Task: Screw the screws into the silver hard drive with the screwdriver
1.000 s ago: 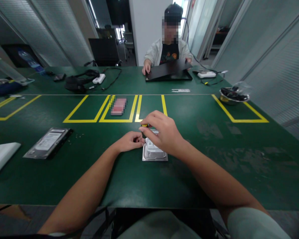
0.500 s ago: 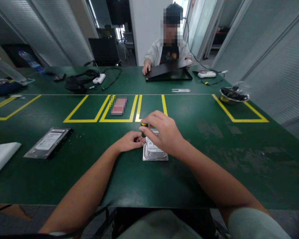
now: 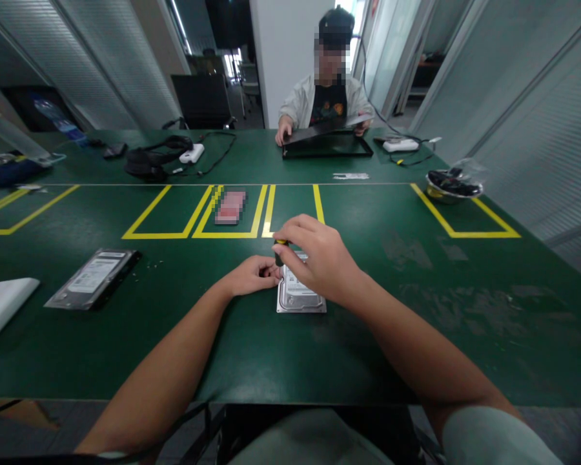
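Observation:
A silver hard drive [image 3: 300, 302] with a white label lies flat on the green table in front of me. My right hand [image 3: 324, 261] is closed round the handle of a small black-and-yellow screwdriver [image 3: 279, 254], held upright over the drive's left edge. The screwdriver's tip is hidden near my left fingers. My left hand [image 3: 252, 276] rests on the table with its fingers curled against the drive's left side, gripping that edge. Part of the label is covered by my right hand.
Another hard drive [image 3: 93, 279] lies to the left, beside several tiny bits [image 3: 155, 263]. A white block [image 3: 7, 307] is farther left. Yellow tape outlines cross the table. Opposite, a person [image 3: 326, 103] handles a black panel [image 3: 322, 131] over a frame. A bowl [image 3: 452, 187] stands at the right.
My hands stay in place, and the screwdriver handle looks slightly turned. Across the table, the person's black panel has tilted and now appears more edge-on.

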`<action>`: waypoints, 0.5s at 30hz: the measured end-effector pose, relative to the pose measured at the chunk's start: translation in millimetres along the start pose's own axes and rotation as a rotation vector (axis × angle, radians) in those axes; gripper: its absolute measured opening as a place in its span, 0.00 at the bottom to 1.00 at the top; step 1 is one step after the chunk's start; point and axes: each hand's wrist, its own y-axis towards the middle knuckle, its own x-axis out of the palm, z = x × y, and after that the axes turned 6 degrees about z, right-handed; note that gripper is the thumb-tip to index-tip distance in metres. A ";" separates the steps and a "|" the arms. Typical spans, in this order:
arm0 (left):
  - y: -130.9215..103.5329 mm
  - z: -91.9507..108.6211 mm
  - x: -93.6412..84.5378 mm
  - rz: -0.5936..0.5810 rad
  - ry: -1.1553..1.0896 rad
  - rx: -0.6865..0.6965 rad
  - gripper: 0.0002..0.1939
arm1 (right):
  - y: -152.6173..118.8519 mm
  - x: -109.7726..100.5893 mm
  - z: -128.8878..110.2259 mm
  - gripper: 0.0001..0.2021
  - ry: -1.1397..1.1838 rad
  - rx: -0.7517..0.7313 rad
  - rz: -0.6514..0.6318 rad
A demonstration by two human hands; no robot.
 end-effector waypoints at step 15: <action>0.0 0.4 -0.1 0.007 0.022 0.007 0.11 | 0.4 -0.7 -2.2 0.09 -0.005 -0.002 -0.034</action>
